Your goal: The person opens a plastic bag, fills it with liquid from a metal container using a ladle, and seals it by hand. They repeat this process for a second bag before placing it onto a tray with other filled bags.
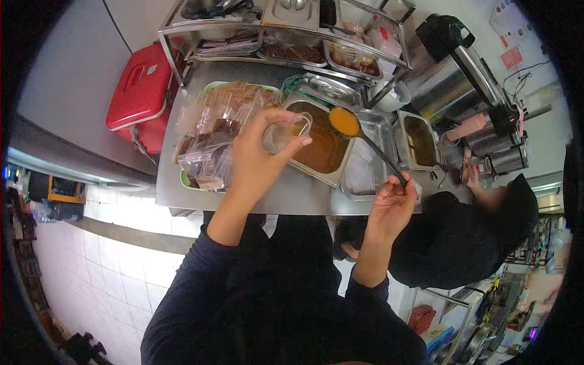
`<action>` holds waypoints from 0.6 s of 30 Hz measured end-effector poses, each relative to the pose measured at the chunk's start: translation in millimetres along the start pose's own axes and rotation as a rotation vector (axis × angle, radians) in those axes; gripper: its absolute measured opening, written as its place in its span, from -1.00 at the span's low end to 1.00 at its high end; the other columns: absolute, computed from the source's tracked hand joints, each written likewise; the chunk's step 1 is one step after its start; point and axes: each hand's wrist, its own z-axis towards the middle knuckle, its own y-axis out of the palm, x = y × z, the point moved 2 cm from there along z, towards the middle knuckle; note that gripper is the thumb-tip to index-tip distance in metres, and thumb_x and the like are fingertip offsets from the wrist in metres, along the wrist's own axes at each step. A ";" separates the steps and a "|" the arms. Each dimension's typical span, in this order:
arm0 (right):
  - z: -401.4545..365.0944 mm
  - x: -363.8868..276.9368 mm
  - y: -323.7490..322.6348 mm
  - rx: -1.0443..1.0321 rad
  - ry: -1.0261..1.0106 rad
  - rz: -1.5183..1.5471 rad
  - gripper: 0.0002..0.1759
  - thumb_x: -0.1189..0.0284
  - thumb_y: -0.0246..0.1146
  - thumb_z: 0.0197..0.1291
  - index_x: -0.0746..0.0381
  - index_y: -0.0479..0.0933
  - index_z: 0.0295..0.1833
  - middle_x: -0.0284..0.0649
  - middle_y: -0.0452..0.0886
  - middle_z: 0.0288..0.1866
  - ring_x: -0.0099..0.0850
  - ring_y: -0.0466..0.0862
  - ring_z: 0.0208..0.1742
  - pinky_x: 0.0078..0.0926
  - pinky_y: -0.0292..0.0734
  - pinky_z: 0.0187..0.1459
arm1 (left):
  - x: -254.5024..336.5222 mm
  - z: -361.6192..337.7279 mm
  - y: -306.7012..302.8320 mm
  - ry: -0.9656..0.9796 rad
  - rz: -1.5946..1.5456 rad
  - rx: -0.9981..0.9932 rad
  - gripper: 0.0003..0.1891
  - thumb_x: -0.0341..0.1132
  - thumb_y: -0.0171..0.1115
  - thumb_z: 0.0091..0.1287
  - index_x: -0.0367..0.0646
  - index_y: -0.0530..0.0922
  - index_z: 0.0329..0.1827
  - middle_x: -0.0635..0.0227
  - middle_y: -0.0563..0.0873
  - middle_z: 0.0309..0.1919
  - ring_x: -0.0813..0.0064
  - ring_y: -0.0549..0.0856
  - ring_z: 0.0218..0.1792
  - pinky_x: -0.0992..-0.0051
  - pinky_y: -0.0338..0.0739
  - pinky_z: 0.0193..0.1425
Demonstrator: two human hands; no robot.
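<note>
My left hand (263,146) has its thumb and fingers curled round a small clear plastic bag (281,135), its mouth facing the ladle. In my right hand (395,204) is the black handle of a ladle (345,121), whose bowl is full of orange-brown sauce. The ladle bowl is over the right side of a steel pan (322,146) of brown sauce, a little apart from the bag. To the left, a green-rimmed tray (185,180) is piled with filled clear bags (225,109). Right of the sauce pan, a steel tray (360,196) holds clear plastic bags (360,167).
A steel shelf (225,25) with food trays spans the table's back. A red cooler box (141,88) stands left. At the right are another steel pan (418,143), large steel pots (453,79) and a person in black (462,243) close beside my right arm.
</note>
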 end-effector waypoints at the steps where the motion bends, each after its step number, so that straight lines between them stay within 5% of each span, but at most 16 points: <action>1: 0.5 0.0 1.2 0.012 -0.013 -0.012 -0.64 0.20 0.04 0.56 0.29 0.54 0.07 -0.11 0.73 -0.26 -0.42 0.60 -0.48 -0.54 0.48 -0.44 | 2.0 0.1 -1.1 -0.021 0.000 -0.002 -0.56 -0.40 0.62 0.11 -0.22 0.58 0.01 0.21 0.81 -0.04 0.43 0.77 0.03 0.44 0.61 0.14; 10: 8.0 2.3 -3.9 -0.008 -0.006 0.013 -0.64 0.18 0.10 0.54 0.29 0.54 0.06 -0.13 0.74 -0.28 -0.45 0.61 -0.45 -0.57 0.51 -0.43 | 8.2 -8.7 5.5 -0.056 -0.007 0.020 -0.17 -0.30 0.69 0.02 -0.15 0.36 0.34 0.28 0.83 -0.05 0.45 0.76 0.02 0.42 0.54 0.24; 18: 5.4 -17.7 20.8 -0.086 -0.213 -0.111 -0.61 0.17 0.02 0.58 0.31 0.52 0.06 -0.10 0.73 -0.30 -0.45 0.60 -0.53 -0.56 0.48 -0.52 | 14.5 -2.2 38.6 -0.127 -0.195 0.061 -0.10 -0.20 0.72 -0.03 -0.16 0.35 0.36 0.27 0.84 -0.14 0.31 0.78 -0.07 0.36 0.57 0.12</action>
